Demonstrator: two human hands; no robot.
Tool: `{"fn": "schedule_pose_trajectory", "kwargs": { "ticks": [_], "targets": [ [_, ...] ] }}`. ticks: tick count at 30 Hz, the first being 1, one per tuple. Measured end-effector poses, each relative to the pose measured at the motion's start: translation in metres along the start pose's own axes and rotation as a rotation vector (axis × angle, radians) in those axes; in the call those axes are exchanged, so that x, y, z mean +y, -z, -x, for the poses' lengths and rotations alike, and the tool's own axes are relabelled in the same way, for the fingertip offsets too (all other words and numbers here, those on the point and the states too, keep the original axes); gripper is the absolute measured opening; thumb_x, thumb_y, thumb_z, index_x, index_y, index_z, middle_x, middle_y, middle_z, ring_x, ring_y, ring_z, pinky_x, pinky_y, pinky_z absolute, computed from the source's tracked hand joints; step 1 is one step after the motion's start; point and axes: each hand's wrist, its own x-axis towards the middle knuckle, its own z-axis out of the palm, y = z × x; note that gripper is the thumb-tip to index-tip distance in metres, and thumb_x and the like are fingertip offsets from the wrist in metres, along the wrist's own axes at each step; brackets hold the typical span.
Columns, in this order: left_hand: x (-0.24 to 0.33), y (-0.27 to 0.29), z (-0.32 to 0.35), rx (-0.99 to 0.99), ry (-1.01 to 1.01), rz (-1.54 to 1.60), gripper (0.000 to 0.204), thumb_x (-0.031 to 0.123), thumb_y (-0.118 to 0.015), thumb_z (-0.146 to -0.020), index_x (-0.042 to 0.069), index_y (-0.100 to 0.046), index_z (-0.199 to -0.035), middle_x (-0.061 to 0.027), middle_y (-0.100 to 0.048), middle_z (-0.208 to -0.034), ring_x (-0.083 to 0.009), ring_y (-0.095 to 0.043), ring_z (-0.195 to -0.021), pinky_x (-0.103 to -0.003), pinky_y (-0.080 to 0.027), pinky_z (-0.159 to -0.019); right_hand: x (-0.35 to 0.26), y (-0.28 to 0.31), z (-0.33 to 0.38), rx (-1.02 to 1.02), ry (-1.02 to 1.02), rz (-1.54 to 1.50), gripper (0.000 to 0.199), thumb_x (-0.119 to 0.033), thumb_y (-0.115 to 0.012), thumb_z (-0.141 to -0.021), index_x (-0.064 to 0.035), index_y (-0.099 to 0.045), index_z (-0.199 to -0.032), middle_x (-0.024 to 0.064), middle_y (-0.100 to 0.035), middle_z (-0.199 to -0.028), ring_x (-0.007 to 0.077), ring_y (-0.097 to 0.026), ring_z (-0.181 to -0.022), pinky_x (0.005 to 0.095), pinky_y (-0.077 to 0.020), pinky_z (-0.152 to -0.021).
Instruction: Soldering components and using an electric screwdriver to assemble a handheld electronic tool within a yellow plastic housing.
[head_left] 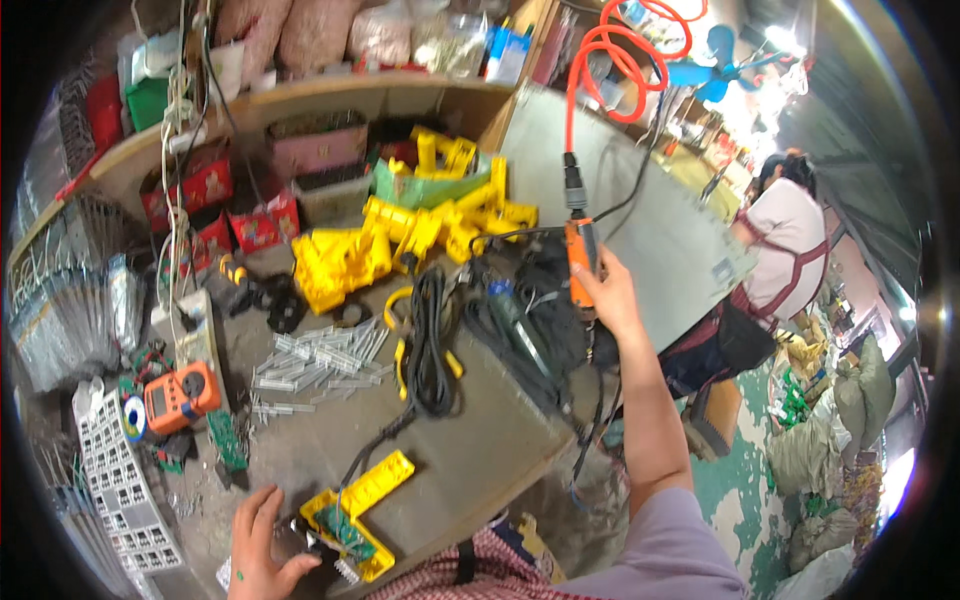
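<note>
My right hand [612,297] is raised over the right side of the bench, its fingers wrapped round an orange-and-grey electric screwdriver [581,262]. The tool hangs upright, bit down, from a coiled red-orange cord [572,110]. At the near left, my left hand [258,552] rests with thumb and fingers apart, beside an L-shaped yellow plastic housing [378,482]. Inside this housing sits a green circuit board [343,527], joined to a black cable. A small dark, shiny part [312,538] lies between the left hand and the housing; whether the hand touches it I cannot tell.
A coiled black cable [430,345] and clear plastic tubes [318,365] lie mid-bench. Yellow housings [340,265] are piled behind. An orange meter [182,397] and a white grid panel [122,490] stand left. A grey board [640,230] and a seated person [785,240] are at right.
</note>
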Motion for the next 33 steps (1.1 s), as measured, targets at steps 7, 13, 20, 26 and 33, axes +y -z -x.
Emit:
{"fn": "schedule_pose_trajectory", "kwargs": {
  "ticks": [7, 13, 20, 26, 33],
  "targets": [
    [0.021, 0.002, -0.018, -0.020, 0.002, 0.026, 0.065, 0.012, -0.073, -0.073, 0.010, -0.048, -0.133, -0.0154, -0.048, -0.131, -0.0349, -0.044, -0.122, -0.041, -0.037, -0.102, -0.076, -0.019, -0.063, 0.009, 0.007, -0.014, 0.044, -0.032, -0.066, -0.083, 0.0051, -0.060, -0.106, 0.0227, -0.066, -0.095, 0.0323, -0.064, -0.092, 0.0397, -0.0477, -0.081],
    [0.019, 0.005, -0.032, -0.018, -0.041, 0.012, 0.063, 0.020, -0.074, -0.071, 0.006, -0.051, -0.128, -0.0167, -0.049, -0.129, -0.0357, -0.046, -0.120, -0.041, -0.038, -0.100, -0.066, -0.037, -0.058, 0.107, 0.069, 0.180, 0.057, -0.035, -0.069, -0.081, 0.0045, -0.049, -0.117, 0.0165, -0.064, -0.083, 0.0242, -0.063, -0.078, 0.0355, -0.0488, -0.073],
    [0.040, 0.008, -0.041, 0.013, -0.086, 0.089, 0.057, 0.011, -0.072, -0.072, 0.010, -0.055, -0.126, -0.0131, -0.053, -0.128, -0.0308, -0.047, -0.121, -0.039, -0.038, -0.101, -0.064, -0.024, -0.030, -0.111, 0.132, -0.434, 0.051, -0.030, -0.060, -0.091, 0.0058, -0.047, -0.125, 0.0104, -0.058, -0.112, 0.0153, -0.052, -0.103, 0.0283, -0.0401, -0.092],
    [0.094, 0.012, -0.064, -0.034, -0.306, 0.151, 0.046, 0.015, -0.076, -0.068, 0.005, -0.063, -0.112, -0.0138, -0.058, -0.117, -0.0329, -0.056, -0.108, -0.040, -0.045, -0.092, -0.093, -0.037, 0.006, -0.169, 0.089, -0.688, 0.046, -0.035, -0.058, -0.093, 0.0035, -0.053, -0.118, 0.0061, -0.061, -0.095, 0.0107, -0.054, -0.084, 0.0267, -0.0452, -0.079],
    [0.122, -0.054, -0.124, -0.280, -0.178, 0.788, 0.068, 0.020, -0.062, -0.089, 0.000, -0.024, -0.142, -0.0182, -0.039, -0.137, -0.0249, -0.047, -0.122, -0.038, -0.042, -0.099, -0.121, -0.049, 0.066, -0.277, 0.031, -0.937, 0.045, -0.034, -0.054, -0.095, 0.0024, -0.049, -0.122, 0.0063, -0.059, -0.103, 0.0110, -0.054, -0.092, 0.0264, -0.0450, -0.082]
  ]
}}
